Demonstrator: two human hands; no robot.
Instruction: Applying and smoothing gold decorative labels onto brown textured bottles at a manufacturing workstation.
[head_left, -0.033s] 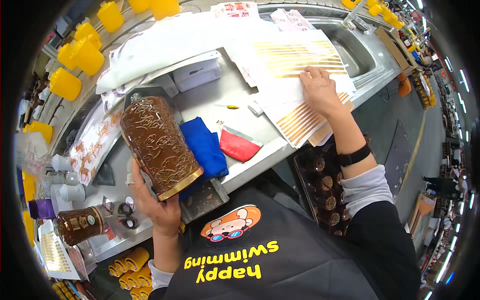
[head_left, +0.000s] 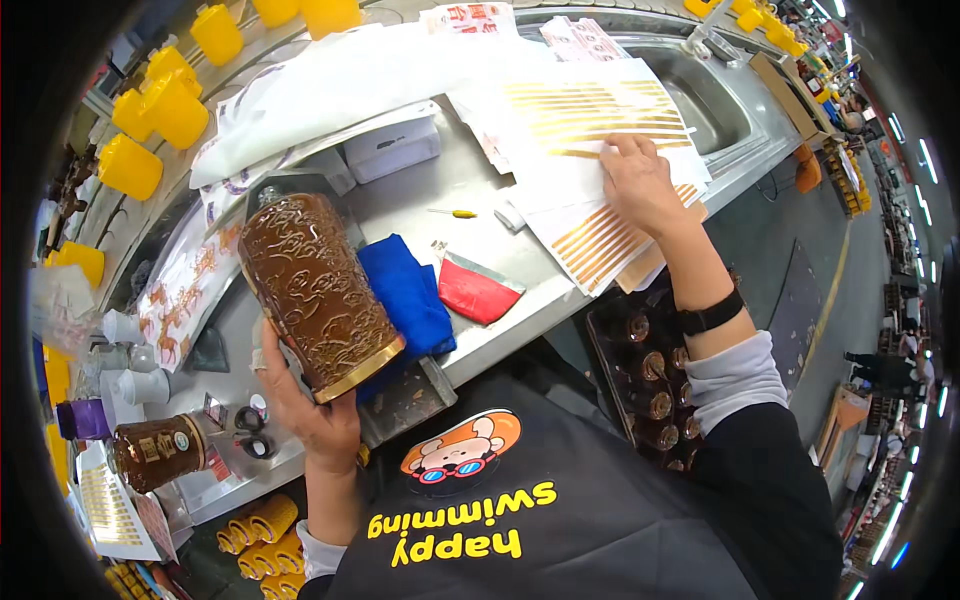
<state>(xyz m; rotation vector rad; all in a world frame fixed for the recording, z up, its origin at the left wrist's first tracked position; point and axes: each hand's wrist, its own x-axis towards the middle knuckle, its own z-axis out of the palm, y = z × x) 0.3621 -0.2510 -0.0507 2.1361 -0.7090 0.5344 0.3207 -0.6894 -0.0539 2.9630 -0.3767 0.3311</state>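
Note:
My left hand [head_left: 318, 415] is wrapped round the lower end of a brown glass bottle [head_left: 315, 285] with raised patterns and a gold band [head_left: 358, 370] at its base. The bottle tilts, its neck pointing to the far left over a dark angular holder [head_left: 285, 185]. On white sheets [head_left: 550, 195] lined with gold strips, my right hand [head_left: 640, 182] has its fingers curled together at the end of one gold strip [head_left: 576, 154]. A blue cloth [head_left: 408, 295] and a red-and-clear scraper-like piece [head_left: 478, 290] lie between my hands.
A small yellow-handled tool [head_left: 460, 213] lies beyond the cloth. At left stands another brown bottle [head_left: 160, 450]; several yellow jars [head_left: 130, 168] line the far left. A steel sink [head_left: 705, 105] is at the far right. More brown bottles fill a crate [head_left: 650, 385] below the table edge.
The gold strip at my right fingertips has tilted slightly. My left hand and the bottle have barely moved.

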